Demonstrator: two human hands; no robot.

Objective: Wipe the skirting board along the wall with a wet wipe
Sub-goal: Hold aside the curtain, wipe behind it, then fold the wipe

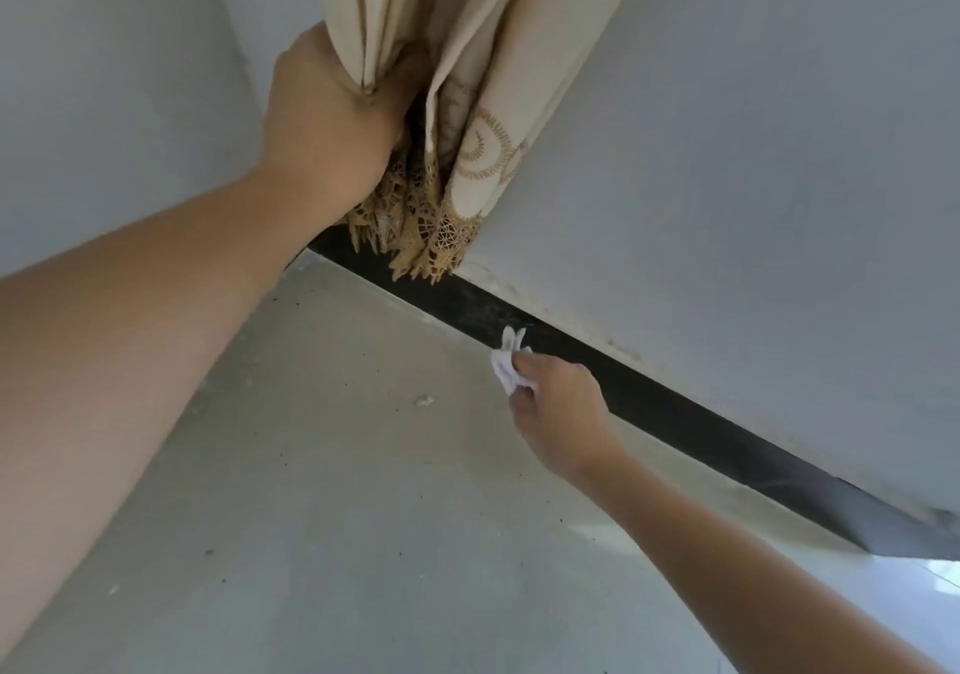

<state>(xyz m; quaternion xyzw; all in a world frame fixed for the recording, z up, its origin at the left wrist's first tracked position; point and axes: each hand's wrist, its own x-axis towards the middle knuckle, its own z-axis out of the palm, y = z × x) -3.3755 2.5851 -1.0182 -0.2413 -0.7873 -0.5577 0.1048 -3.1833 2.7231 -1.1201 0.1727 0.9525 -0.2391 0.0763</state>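
- Black skirting board (691,421) runs along the foot of the pale grey wall (753,153), from under the curtain down to the lower right of the view; faint dusty streaks show on its face.
- White wet wipe (506,367), bunched into a small wad, sits at the lower edge of the skirting board, where board meets floor. A loose corner of it stands up across the black face (whether it presses on the board or hangs just in front, I cannot tell).
- Right grip (558,403) is closed on the wet wipe, thumb and curled fingers pinching it at the tips; its bare forearm reaches in from the lower right.
- Left grip (332,117) is clenched around the gathered folds of a cream curtain (483,49), holding them bundled against the wall near the corner. Only the back of the hand shows; the fingers are buried in the cloth.
- Tan spirals are stitched on the curtain, and its lace hem (421,242) hangs in points that overlap the top of the skirting board at its far end.
- Grey floor (337,491) is dotted with dark specks, and a small pale scrap (423,401) lies on it, left of the wet wipe and apart from it.
- Dull smudges mark the wall just above the board.
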